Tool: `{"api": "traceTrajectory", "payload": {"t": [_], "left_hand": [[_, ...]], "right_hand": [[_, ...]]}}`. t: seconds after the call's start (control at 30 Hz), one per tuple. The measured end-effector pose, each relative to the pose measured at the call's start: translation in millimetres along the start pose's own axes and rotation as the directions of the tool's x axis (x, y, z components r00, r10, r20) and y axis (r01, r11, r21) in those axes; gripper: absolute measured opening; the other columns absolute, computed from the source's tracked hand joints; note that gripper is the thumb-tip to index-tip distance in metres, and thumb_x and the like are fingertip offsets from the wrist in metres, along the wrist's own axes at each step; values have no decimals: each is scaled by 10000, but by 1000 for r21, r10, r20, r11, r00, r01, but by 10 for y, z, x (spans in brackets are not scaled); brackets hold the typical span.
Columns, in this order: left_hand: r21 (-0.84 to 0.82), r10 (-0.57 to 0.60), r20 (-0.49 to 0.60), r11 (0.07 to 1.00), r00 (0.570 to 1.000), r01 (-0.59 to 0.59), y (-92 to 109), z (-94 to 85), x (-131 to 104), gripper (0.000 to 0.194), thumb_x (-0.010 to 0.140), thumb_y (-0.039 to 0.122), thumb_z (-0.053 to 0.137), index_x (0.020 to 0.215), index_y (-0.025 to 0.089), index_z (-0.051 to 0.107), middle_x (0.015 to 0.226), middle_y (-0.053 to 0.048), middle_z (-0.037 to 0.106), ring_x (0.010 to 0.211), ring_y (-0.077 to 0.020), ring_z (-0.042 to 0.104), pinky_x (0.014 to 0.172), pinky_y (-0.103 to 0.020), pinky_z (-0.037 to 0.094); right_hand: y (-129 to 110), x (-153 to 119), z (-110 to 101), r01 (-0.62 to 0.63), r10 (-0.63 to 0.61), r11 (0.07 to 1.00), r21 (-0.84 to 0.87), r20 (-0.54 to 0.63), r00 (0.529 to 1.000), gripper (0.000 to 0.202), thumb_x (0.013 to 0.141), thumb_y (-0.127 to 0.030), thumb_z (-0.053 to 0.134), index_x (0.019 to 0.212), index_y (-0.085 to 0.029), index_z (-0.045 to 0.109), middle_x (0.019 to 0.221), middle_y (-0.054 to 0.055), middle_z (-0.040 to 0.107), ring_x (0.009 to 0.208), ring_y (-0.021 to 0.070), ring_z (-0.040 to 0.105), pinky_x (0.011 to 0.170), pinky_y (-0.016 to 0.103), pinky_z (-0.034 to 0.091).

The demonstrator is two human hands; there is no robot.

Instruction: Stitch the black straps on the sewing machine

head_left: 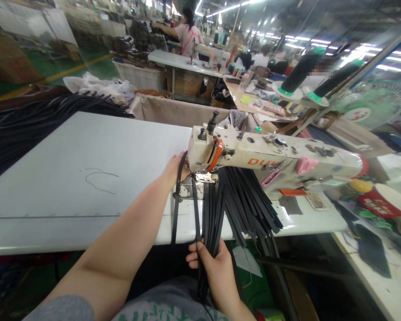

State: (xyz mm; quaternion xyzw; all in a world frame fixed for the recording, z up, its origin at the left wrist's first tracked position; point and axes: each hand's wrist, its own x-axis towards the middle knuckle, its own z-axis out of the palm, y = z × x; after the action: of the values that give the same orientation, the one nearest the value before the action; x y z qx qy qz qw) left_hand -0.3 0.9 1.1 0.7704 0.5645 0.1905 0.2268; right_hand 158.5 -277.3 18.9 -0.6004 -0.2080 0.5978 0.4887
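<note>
running down the centre of the frame, a narrow, flat, leather-like black strip stretches from the shiny metal presser-foot assembly to the right hand, whose fingers grasp it with a sheaf of similar black straps. the left hand, its fingers partly hidden and their grip impossible to tell, is nearer the assembly. loose black strap-ends fan out right of centre over the smooth white bench.
</note>
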Motion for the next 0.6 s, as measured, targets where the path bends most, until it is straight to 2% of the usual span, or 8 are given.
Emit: {"api": "traceTrajectory", "payload": {"t": [0.17, 0.27, 0.4, 0.6], "left_hand": [[-19, -27, -50, 999, 998, 26, 58, 17, -26, 317, 966, 162, 657, 1247, 137, 801, 1547, -160, 726, 1511, -387, 606, 1381, -597, 311], [-41, -34, -93, 999, 995, 30, 72, 22, -40, 282, 942, 152, 658, 1173, 169, 818, 1455, -137, 783, 1443, -374, 667, 1348, -552, 383], [-93, -32, -119, 995, 992, 21, 66, 12, -52, 202, 892, 177, 690, 1033, 196, 832, 1267, -129, 853, 1282, -394, 757, 1283, -567, 464], [-97, -18, -146, 995, 989, 4, 63, 12, -61, 243, 903, 206, 688, 1093, 206, 837, 1306, -125, 848, 1299, -393, 747, 1276, -560, 464]], "right_hand": [[-25, 7, 51, 3, -3, 999, 35, -11, 1000, 665, 644, -648, 1066, 911, -171, 686, 783, 77, 841, 625, 215, 816, 579, 292, 679], [-32, 22, 75, 5, -4, 999, 48, -19, 1000, 657, 642, -642, 1068, 902, -171, 691, 784, 77, 843, 622, 217, 819, 576, 291, 682], [-31, 34, 101, 13, -12, 999, 51, -38, 999, 686, 619, -665, 1069, 899, -164, 692, 774, 77, 842, 610, 215, 815, 571, 290, 683], [-27, 34, 109, 20, -17, 999, 47, -53, 998, 714, 600, -690, 1066, 898, -160, 692, 773, 87, 844, 616, 221, 819, 576, 297, 692]]}}
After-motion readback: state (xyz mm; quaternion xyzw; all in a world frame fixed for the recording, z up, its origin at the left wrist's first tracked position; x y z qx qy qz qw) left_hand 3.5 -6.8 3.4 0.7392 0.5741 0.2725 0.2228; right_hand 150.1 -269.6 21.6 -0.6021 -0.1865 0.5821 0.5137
